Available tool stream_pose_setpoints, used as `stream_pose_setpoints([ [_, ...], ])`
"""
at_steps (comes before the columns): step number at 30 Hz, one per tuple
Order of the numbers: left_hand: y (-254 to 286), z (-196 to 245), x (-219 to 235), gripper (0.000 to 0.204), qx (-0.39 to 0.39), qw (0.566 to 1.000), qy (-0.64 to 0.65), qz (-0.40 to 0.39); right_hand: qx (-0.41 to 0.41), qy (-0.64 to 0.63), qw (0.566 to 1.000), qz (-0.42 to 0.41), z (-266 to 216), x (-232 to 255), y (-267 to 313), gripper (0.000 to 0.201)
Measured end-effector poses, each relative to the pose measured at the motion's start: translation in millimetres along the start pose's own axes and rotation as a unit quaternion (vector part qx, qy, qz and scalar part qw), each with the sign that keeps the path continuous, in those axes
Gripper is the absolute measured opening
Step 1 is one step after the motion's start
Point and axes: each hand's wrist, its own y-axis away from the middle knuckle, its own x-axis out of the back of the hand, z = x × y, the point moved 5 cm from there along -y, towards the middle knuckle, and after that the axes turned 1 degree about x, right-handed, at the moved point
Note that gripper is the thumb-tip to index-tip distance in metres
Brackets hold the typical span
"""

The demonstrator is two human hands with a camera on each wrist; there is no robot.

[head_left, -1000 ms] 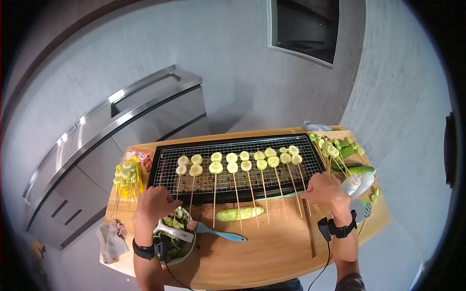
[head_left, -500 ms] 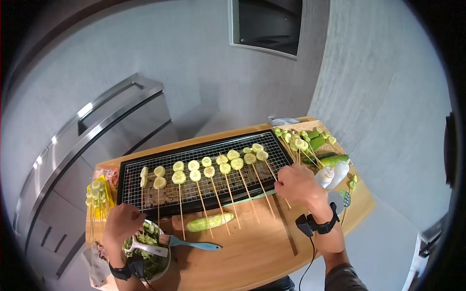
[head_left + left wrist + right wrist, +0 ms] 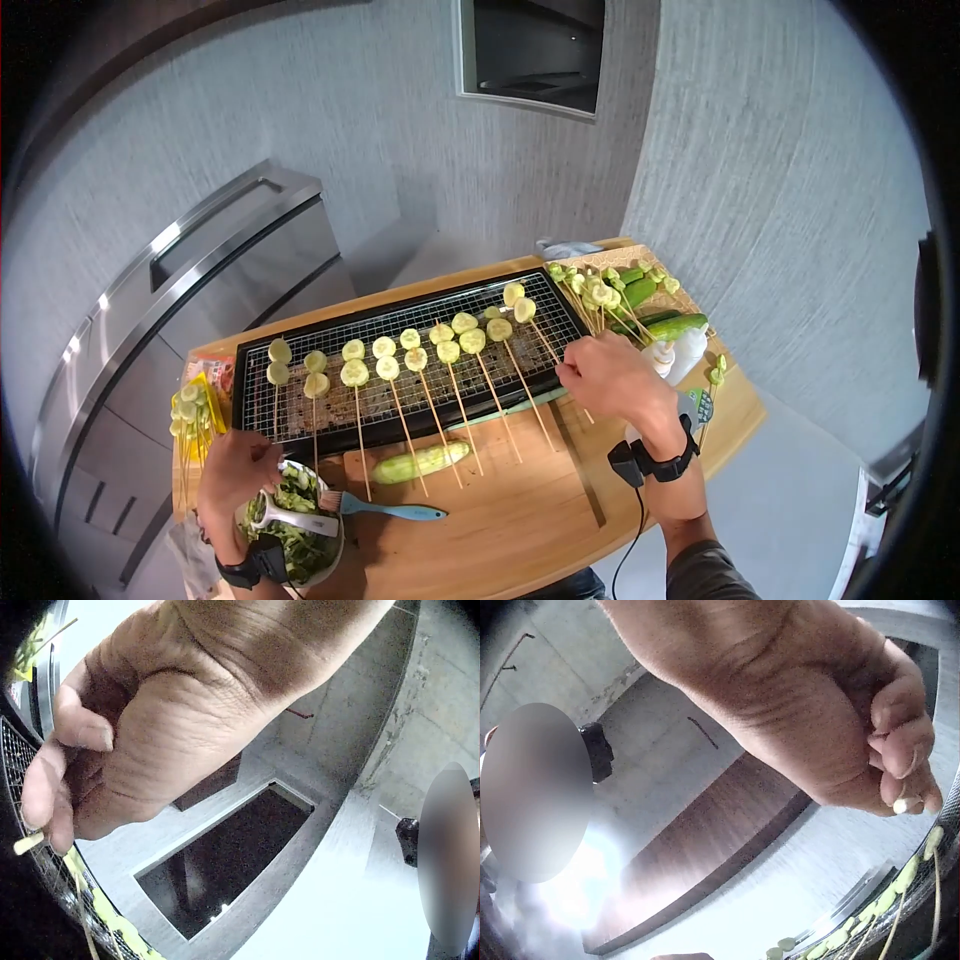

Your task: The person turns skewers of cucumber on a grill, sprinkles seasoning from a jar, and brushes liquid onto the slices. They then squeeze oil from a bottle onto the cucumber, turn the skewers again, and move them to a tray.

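Note:
Cucumber-slice skewers (image 3: pixel 355 373) lie in a row across a black-framed wire grill (image 3: pixel 300 435), their sticks pointing toward me. My left hand (image 3: pixel 238 468) pinches the stick end of the leftmost skewer (image 3: pixel 279 372); in the left wrist view that pale stick tip (image 3: pixel 28 844) pokes out between fingertips and thumb. On the other side, my right hand (image 3: pixel 618 372) pinches the stick of the rightmost skewer (image 3: pixel 524 310), whose slices sit farther back than their neighbours. Its stick tip (image 3: pixel 904 804) shows between the fingers in the right wrist view.
Below my left hand stands a bowl of green peelings (image 3: pixel 310 555) with a white peeler (image 3: pixel 295 518) across it. A blue brush (image 3: pixel 400 511) and a peeled cucumber (image 3: pixel 422 462) lie before the grill. More skewers (image 3: pixel 600 292), whole cucumbers (image 3: pixel 678 327) and white bottles (image 3: pixel 690 355) crowd the right.
The leftmost skewer's slices turned edge-on half a second ago and show their faces again now. The rightmost skewer has shifted farther back. The head view has swung right.

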Motion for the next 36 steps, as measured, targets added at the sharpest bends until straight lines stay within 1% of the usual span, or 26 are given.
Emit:
stream_pose_setpoints([
  [2, -0.6, -3.7, 0.7, 0.023, 0.002, 1.000, -0.002, -0.003, -0.005, 0.000, 1.000, -0.014, 0.6, -1.6, -1.2, 0.024],
  [4, -1.0, -6.9, -0.2, 0.022, 0.004, 1.000, 0.005, -0.018, -0.023, 0.004, 0.998, -0.053, 1.2, -3.3, -1.7, 0.024],
  [7, -0.7, -10.8, 0.2, 0.026, 0.007, 0.999, 0.009, -0.035, -0.046, 0.006, 0.997, -0.064, 5.0, -8.8, -1.6, 0.024],
  [8, -2.2, -13.2, 0.0, 0.026, 0.012, 0.999, 0.008, -0.033, -0.041, 0.004, 0.997, -0.066, 6.6, -10.9, -1.5, 0.024],
  [10, -4.4, -19.9, -1.4, 0.031, -0.003, 0.998, -0.019, -0.061, -0.051, 0.031, 0.996, -0.065, 11.3, -17.6, -4.6, 0.025],
  [11, -3.6, -15.3, -0.6, 0.034, -0.021, 0.997, -0.047, -0.059, -0.063, 0.027, 0.996, -0.065, 10.8, -16.7, -4.6, 0.027],
  [12, -1.9, -11.9, -1.2, 0.033, 0.003, 0.998, -0.027, -0.058, -0.051, 0.020, 0.996, -0.069, 8.3, -16.9, -5.2, 0.027],
  [14, -1.3, -8.6, -2.4, 0.032, 0.011, 0.997, -0.031, -0.065, -0.092, 0.016, 0.990, -0.106, 13.5, -18.9, -5.5, 0.030],
  [15, -0.9, -8.0, -2.7, 0.030, 0.025, 0.997, -0.023, -0.069, -0.082, 0.019, 0.992, -0.095, 13.4, -19.2, -6.2, 0.034],
  [16, -1.0, -10.2, -2.9, 0.030, 0.028, 0.997, -0.023, -0.066, -0.078, 0.019, 0.992, -0.095, 13.2, -19.2, -7.4, 0.034],
  [18, -2.3, -13.7, -5.4, 0.027, 0.038, 0.997, -0.011, -0.071, -0.083, 0.038, 0.988, -0.126, 14.3, -20.8, -7.2, 0.036],
  [21, -3.3, -15.2, -6.3, 0.025, 0.035, 0.997, -0.014, -0.067, -0.092, 0.027, 0.986, -0.138, 14.5, -20.7, -6.6, 0.036],
  [23, -5.6, -20.7, -7.6, 0.025, 0.037, 0.997, -0.010, -0.064, -0.098, 0.023, 0.985, -0.138, 15.0, -19.9, -6.1, 0.036],
  [25, -8.9, -27.6, -9.1, 0.030, 0.040, 0.996, -0.042, -0.069, -0.105, 0.018, 0.985, -0.138, 17.9, -21.4, -3.6, 0.037],
  [26, -7.8, -26.4, -9.0, 0.030, 0.039, 0.996, -0.042, -0.070, -0.096, 0.031, 0.990, -0.098, 20.1, -21.5, -2.3, 0.037],
  [27, -4.5, -24.8, -5.2, 0.033, 0.062, 0.997, -0.009, -0.046, -0.087, 0.044, 0.994, -0.058, 21.1, -19.5, -1.5, 0.037],
  [28, -0.8, -22.8, -2.2, 0.036, 0.084, 0.996, 0.024, -0.023, -0.089, 0.045, 0.993, -0.058, 17.9, -14.2, -0.3, 0.037],
  [29, 1.6, -18.5, -2.6, 0.036, 0.083, 0.996, 0.025, -0.025, -0.087, 0.025, 0.994, -0.069, 9.9, -6.3, 1.4, 0.035],
  [31, 4.8, -2.0, 4.6, 0.041, 0.032, 0.995, -0.077, 0.052, -0.093, 0.005, 0.992, -0.081, 0.4, -4.9, 3.6, 0.037],
  [33, 7.3, 16.7, -3.4, 0.042, 0.006, 0.996, -0.079, 0.032, -0.037, 0.017, 0.996, -0.078, -7.1, -9.9, 6.5, 0.037],
  [34, 6.3, 24.0, -11.1, 0.042, -0.012, 0.997, -0.081, 0.018, -0.051, 0.022, 0.996, -0.075, -6.9, -13.9, 7.8, 0.037],
  [35, 4.2, 24.3, -20.0, 0.043, -0.050, 0.996, -0.072, 0.013, -0.031, 0.037, 0.996, -0.073, -10.8, -20.5, 6.4, 0.037],
  [36, 2.1, 26.3, -26.3, 0.040, -0.054, 0.993, -0.101, -0.006, -0.007, 0.051, 0.996, -0.072, -13.5, -26.8, 4.2, 0.037],
])
